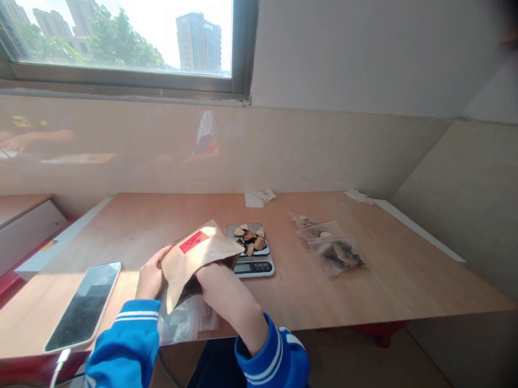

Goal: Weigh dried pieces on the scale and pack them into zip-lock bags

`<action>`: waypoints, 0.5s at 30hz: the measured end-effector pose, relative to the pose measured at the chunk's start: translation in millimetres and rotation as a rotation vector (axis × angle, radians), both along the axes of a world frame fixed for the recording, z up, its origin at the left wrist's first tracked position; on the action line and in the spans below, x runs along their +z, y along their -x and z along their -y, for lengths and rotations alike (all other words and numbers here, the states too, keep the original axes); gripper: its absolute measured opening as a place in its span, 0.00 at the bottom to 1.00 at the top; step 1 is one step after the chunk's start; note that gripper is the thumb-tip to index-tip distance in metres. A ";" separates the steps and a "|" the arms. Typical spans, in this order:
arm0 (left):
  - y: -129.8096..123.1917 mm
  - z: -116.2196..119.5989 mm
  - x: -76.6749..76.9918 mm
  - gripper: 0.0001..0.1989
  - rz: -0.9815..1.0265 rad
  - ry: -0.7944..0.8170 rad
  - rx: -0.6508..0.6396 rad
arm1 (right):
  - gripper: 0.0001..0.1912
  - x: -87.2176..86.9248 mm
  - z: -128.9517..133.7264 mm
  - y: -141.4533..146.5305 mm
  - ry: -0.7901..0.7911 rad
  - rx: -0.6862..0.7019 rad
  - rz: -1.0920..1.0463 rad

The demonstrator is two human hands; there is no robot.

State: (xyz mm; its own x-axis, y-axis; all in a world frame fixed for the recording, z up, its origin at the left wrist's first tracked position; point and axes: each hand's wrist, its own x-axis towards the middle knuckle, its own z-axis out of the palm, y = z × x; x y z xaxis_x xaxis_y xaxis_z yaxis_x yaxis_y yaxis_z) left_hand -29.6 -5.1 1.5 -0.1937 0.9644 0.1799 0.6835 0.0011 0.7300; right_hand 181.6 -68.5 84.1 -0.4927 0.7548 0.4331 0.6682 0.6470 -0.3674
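My left hand [151, 275] grips the left side of a brown paper bag [200, 244] with a red label, tilting it over the table. My right hand [216, 284] reaches into the mouth of this bag; its fingers are hidden inside. Just behind the bag stands a small digital kitchen scale [264, 268]. Several brown and pale dried slices [249, 240], perhaps mushroom, lie on its plate. Under the bag and my wrists, a pile of clear zip bags [185, 322] rests at the table's front edge.
Right of the scale lie filled clear zip bags [335, 249] with dark and pale dried pieces. A phone [85, 307] with a white cable [56, 379] lies at the left. Crumpled tissue [265, 196] and white paper [253, 201] lie by the wall, with another scrap [358, 197] farther right.
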 end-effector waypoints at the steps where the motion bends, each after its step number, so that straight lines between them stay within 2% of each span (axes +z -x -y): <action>1: 0.3 -0.3 -0.1 0.23 -0.011 0.002 0.000 | 0.17 7.9 4.6 -6.3 0.024 0.007 0.026; 4: 2.3 -0.8 -1.7 0.25 -0.034 0.003 -0.016 | 0.19 31.7 16.9 -27.6 0.077 0.059 -0.085; 7: 4.8 -1.2 -4.2 0.26 -0.066 -0.003 -0.072 | 0.19 40.9 25.2 -48.9 0.083 0.093 -0.357; 9: 6.1 -2.5 -6.7 0.25 -0.122 -0.008 -0.091 | 0.21 34.1 26.5 -60.4 0.077 0.028 -0.569; 12: 6.8 -6.4 -11.0 0.23 -0.199 -0.008 -0.056 | 0.27 10.5 19.3 -71.7 0.082 -0.126 -0.850; 15: 6.2 -10.1 -13.0 0.20 -0.235 -0.001 -0.041 | 0.26 -15.0 4.2 -76.2 0.110 -0.240 -0.958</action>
